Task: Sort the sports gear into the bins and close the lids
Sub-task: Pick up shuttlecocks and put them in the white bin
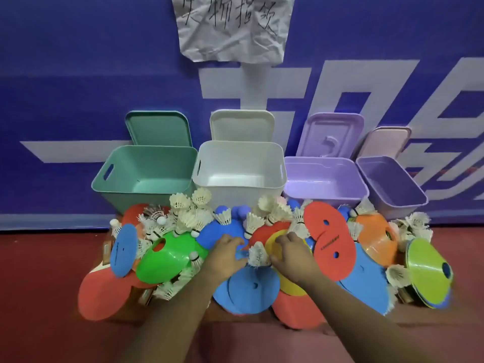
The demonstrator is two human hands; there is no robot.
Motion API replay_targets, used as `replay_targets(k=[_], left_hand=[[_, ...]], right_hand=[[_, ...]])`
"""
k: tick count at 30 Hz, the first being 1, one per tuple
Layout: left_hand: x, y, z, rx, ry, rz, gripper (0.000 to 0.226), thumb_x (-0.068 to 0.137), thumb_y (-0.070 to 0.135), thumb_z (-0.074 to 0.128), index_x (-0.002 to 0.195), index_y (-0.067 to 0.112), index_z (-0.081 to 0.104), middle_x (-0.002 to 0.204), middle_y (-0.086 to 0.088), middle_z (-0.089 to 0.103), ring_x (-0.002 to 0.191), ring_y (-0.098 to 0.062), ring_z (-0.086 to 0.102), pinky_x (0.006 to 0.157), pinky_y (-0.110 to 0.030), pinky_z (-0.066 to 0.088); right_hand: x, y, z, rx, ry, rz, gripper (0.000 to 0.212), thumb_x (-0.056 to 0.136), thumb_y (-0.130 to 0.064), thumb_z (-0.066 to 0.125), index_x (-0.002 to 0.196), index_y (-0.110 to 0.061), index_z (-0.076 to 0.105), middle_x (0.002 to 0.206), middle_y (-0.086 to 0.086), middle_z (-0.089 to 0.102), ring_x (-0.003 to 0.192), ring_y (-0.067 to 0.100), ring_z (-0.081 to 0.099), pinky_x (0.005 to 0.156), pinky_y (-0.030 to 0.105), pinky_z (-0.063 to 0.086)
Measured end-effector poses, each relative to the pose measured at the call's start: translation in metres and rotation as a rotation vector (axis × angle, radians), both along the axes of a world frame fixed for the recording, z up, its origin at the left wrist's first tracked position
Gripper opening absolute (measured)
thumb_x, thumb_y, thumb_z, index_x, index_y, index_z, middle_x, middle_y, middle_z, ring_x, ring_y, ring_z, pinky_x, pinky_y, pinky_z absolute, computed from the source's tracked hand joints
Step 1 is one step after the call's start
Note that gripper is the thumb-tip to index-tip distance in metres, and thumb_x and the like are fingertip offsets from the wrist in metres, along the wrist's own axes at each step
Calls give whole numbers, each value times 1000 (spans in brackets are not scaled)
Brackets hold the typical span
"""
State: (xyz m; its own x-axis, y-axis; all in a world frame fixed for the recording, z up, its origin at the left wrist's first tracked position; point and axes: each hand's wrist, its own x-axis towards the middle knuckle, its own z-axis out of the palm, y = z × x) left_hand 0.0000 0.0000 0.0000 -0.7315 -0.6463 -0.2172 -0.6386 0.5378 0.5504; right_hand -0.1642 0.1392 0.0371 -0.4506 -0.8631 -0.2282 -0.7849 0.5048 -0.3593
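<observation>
Both hands reach into the heap at the middle of the surface. The right hand (293, 255) pinches a yellow cone (271, 244) by its rim. The left hand (226, 254) curls (around what, unclear) beside a shuttlecock (258, 254). Lift the cone alone, clear of feathers, toward the open bins (237, 188).

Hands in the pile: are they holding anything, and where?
Right hand pinches the yellow cone by its rim; whether the left hand grips anything cannot be told.

Sports hall: red court floor (39, 284), blue printed barrier (78, 74), shuttlecocks (201, 196), marker discs (246, 292)
</observation>
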Motion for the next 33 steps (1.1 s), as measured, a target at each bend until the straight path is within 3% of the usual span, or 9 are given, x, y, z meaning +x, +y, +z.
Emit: replay_targets(k=[7,9,11,15,20,25,28,30,33], left_hand=[[-35,21,-41,54,-2,-123,30,86,21,63,116,20,66,103,-7,46,99,-26,51,89,-38,46],[-35,19,-41,81,99,-94,28,89,20,65,117,19,68,102,-1,46,93,-21,53,85,-26,45],[-34,15,-36,140,180,-20,32,89,19,68,120,12,68,105,0,47,87,-15,55,80,-15,40],[-20,0,-21,266,286,117,33,83,17,75,114,6,68,101,3,51,88,-9,57,78,-11,43],[-8,-16,5,369,295,157,17,82,16,75,89,15,61,97,1,54,82,-7,53,69,-6,40],[1,-23,26,451,312,164,29,83,19,75,105,17,56,104,13,55,76,-10,53,63,-13,43],[5,-27,36,550,377,167,58,80,15,78,125,27,43,99,12,55,72,-18,57,63,-24,50],[7,-27,42,586,399,164,69,76,16,83,128,27,38,105,2,61,82,-19,64,70,-32,54],[13,-28,53,546,382,80,60,72,27,86,115,28,45,102,0,64,83,-18,64,73,-39,54]], right_hand=[[0,-4,-32,-90,-22,0,36,91,-34,58,117,-9,59,111,9,49,104,29,52,87,40,46],[-3,0,-33,-168,-23,-21,35,89,-33,60,114,-9,60,108,8,49,95,28,54,82,39,47],[-11,1,-32,-251,29,-132,34,88,-30,61,116,-9,57,109,8,46,88,29,55,75,40,49],[-32,-5,-24,-261,50,-456,47,86,-24,67,125,-3,51,118,17,44,90,35,53,74,38,46],[-42,-13,-30,-177,-39,-510,26,91,-20,63,107,-1,54,106,15,49,91,35,52,68,34,33],[-34,-14,-2,-371,-143,-510,12,94,-17,61,90,-6,56,85,8,58,71,25,51,58,34,33],[-18,-11,32,-504,-207,-485,11,95,-21,60,90,-11,56,81,-1,60,58,16,46,52,29,33],[-6,-12,52,-551,-245,-441,11,95,-23,61,90,-13,59,78,-5,61,60,15,49,55,26,36],[16,-16,77,-590,-298,-345,10,95,-23,61,89,-14,62,79,-4,64,70,13,56,62,23,42]])
